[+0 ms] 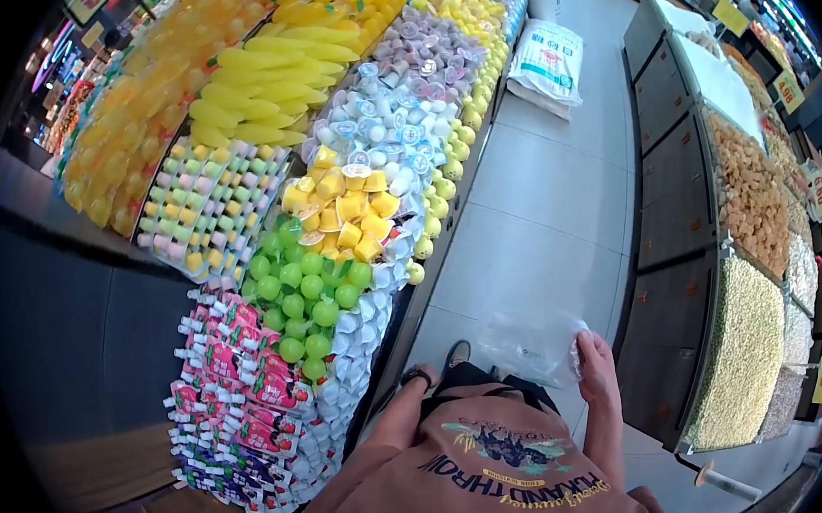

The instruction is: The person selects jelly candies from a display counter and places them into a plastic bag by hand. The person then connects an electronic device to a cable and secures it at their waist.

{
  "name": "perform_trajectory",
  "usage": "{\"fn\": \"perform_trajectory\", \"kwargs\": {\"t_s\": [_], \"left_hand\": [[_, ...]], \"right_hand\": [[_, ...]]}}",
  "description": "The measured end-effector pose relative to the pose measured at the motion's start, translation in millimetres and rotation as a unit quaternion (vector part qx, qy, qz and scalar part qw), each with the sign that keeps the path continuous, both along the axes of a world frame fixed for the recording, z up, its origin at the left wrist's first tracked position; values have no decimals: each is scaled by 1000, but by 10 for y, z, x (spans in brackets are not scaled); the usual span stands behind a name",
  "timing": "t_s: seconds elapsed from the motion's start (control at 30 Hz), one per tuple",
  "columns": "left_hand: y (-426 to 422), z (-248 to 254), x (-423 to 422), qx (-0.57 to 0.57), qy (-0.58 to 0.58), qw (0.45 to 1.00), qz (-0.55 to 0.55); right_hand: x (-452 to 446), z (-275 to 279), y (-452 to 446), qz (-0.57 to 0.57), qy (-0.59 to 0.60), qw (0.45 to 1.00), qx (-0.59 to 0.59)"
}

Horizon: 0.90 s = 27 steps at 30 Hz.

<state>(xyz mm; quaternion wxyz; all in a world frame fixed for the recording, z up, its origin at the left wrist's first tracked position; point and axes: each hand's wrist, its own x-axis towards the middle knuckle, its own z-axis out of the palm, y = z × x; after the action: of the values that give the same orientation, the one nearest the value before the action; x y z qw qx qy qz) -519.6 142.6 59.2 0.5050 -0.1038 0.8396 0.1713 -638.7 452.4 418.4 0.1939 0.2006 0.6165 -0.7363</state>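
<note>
A thin clear plastic bag (530, 349) hangs from my right hand (597, 367), whose fingers are closed on its bunched edge in front of my body. My left hand (424, 373) is low beside the display on the left, near my hip; its fingers are too small and partly hidden to read. Close to it on the left are white cups (365, 334), green round jelly balls (306, 292) and pink pouches (251, 369). Yellow jelly cups (346, 209) lie farther up the same display.
On the right, dark cabinets (667, 303) hold bins of pale grains (736, 346) and brown chunks (747, 189). White sacks (546, 64) lie on the tiled aisle floor (528, 217) ahead. A scoop handle (729, 484) sticks out at the lower right.
</note>
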Motion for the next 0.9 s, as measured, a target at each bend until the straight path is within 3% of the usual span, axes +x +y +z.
{"fn": "perform_trajectory", "kwargs": {"t_s": [0.07,0.13,0.2,0.33,0.43,0.53,0.73,0.8,0.83,0.9], "left_hand": [[-164,190,233,11,-74,996,-58],[-307,222,417,150,-30,974,165],[-327,90,509,126,-117,897,408],[-160,-212,255,-42,-70,903,422],[298,8,-661,-72,0,838,540],[522,-9,-1795,-28,50,937,344],[1010,315,-3986,197,236,842,443],[1215,865,-4523,260,163,804,510],[1231,857,-4729,327,138,771,529],[1259,827,-5046,341,138,750,549]], "right_hand": [[-249,59,-21,39,16,999,-7],[-512,32,48,43,5,999,-12],[-815,-19,118,35,-7,999,-4],[-1444,-91,383,31,-12,999,-7],[-2039,-304,712,55,2,998,-4],[-2642,-117,956,89,25,996,-10],[-3675,227,1317,109,68,992,-9],[-3951,243,1432,104,71,992,-13],[-4053,227,1484,99,71,993,-13],[-4244,147,1551,79,59,994,-37]]}}
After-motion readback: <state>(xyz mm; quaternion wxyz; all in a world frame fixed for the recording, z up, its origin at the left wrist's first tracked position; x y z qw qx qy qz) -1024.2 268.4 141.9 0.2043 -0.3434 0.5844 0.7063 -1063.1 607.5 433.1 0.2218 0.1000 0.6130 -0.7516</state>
